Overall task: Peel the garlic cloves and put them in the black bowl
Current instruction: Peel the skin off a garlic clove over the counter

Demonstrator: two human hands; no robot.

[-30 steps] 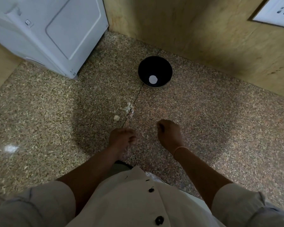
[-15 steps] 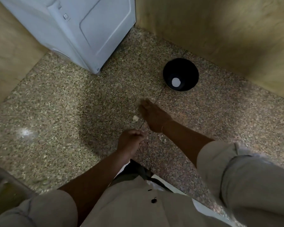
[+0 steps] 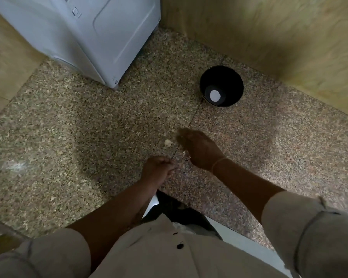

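Note:
The black bowl point(image 3: 206, 77) stands on the speckled stone floor near the wall, with a round white spot on its bottom. A small pale garlic clove point(image 3: 167, 142) lies on the floor between bowl and body. My right hand point(image 3: 201, 149) hovers palm down just right of that clove. Its fingertips are blurred over the spot where papery skins lay, and a white scrap point(image 3: 184, 151) shows under its edge. My left hand point(image 3: 159, 169) sits nearer to me with the fingers curled together. Whether anything is inside it is hidden.
A white appliance point(image 3: 100, 37) stands at the back left. A yellowish wall point(image 3: 269, 33) runs behind the bowl. A floor joint point(image 3: 195, 115) runs from the bowl toward my hands. My beige shirt fills the bottom of the view.
My right hand has reached forward and left from beside the left hand to the garlic scraps. The left hand stays curled. The camera has shifted, so the bowl now appears further right.

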